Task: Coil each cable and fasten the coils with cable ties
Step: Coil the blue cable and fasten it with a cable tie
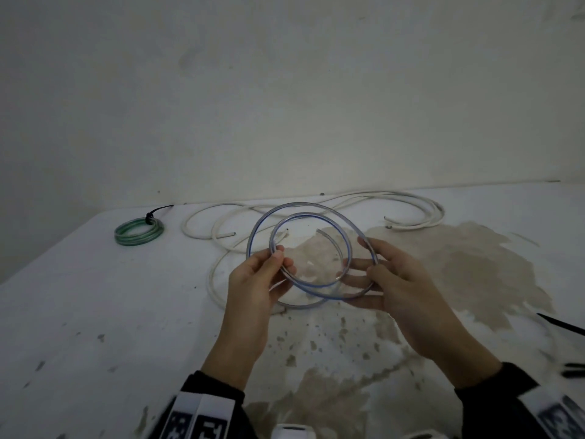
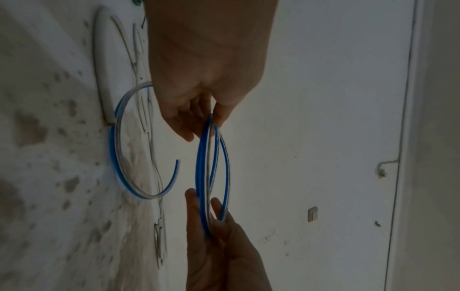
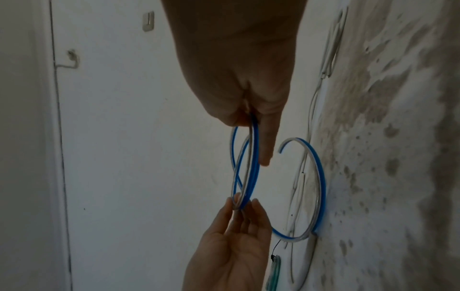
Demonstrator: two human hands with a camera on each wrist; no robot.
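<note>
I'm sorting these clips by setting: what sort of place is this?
Probably a bare indoor room with a makeshift work surface, not a fitted workshop. A plain, scuffed white wall backs a stained white table strewn with loose white cables; the wrist views show a wall switch by a doorframe.

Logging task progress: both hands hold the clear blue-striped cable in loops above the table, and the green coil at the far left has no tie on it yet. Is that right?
One detail is wrong. The green coil is already fastened: the head view shows a black cable tie cinched round it. The rest stands: the left hand and right hand hold the blue-striped cable in loops above the table.
</note>
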